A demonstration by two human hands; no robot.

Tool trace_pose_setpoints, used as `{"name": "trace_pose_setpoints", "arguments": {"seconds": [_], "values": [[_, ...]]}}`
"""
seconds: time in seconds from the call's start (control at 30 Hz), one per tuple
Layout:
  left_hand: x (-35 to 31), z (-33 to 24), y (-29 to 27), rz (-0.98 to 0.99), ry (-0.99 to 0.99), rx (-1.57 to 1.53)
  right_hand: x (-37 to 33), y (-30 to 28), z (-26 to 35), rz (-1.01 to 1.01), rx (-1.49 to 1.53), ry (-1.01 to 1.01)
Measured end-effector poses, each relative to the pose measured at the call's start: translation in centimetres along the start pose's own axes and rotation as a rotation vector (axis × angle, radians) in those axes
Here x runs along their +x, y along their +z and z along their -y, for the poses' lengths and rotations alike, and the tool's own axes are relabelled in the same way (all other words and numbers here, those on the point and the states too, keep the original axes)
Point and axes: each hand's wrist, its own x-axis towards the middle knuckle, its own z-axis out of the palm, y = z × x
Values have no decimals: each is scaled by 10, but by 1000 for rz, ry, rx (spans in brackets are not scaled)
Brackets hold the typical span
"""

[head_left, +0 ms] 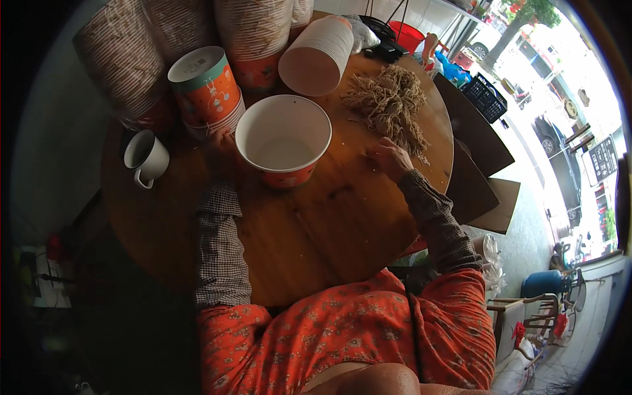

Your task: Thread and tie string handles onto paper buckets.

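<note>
A white-lined orange paper tub (pixel 283 141) stands upright on the round wooden table (pixel 316 243), with a flat pale bottom showing inside. My left hand (pixel 220 141) is in shadow between this tub and a short stack of upturned orange-and-green tubs (pixel 205 92). Its fingers are partly hidden, so I cannot tell whether they grip a tub. Right of the tub, my right hand (pixel 390 159) has curled fingers beside a tangled heap of dry tan strands (pixel 392 105). Whatever lies between those fingertips is too small to make out.
Tall wrapped stacks of paper tubs (pixel 125 59) crowd the back left, and another stack (pixel 319 56) lies tipped behind the tub. A white mug (pixel 146 158) stands at the left edge. Cardboard (pixel 477 171) lies beyond the table's right edge. A red bucket (pixel 407 36) is behind.
</note>
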Motion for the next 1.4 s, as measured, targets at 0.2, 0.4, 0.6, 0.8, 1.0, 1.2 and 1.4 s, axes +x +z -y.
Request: {"name": "trace_pose_setpoints", "arguments": {"seconds": [0.2, 0.4, 0.6, 0.8, 1.0, 1.2, 1.4], "values": [[-3, 15, 4, 104, 78, -38, 6, 0, -20, -239, 452, 105], [-10, 34, 4, 131, 86, -66, 21, -9, -40, -35, 594, 271], [-13, 28, 16, 84, -79, -108, 50, -8, -39, -186, 198, 102], [-21, 32, 23, 9, -326, -168, 66, 16, -42, 31, -203, 174], [-10, -8, 28, -62, -384, -91, 9, -23, 19, -67, 654, -79], [-3, -7, -1, -92, -446, -250, -16, -86, 103, 162, 1418, 267], [2, -58, -46, -354, -630, -516, -13, -84, 145, 272, 1488, 140]]}}
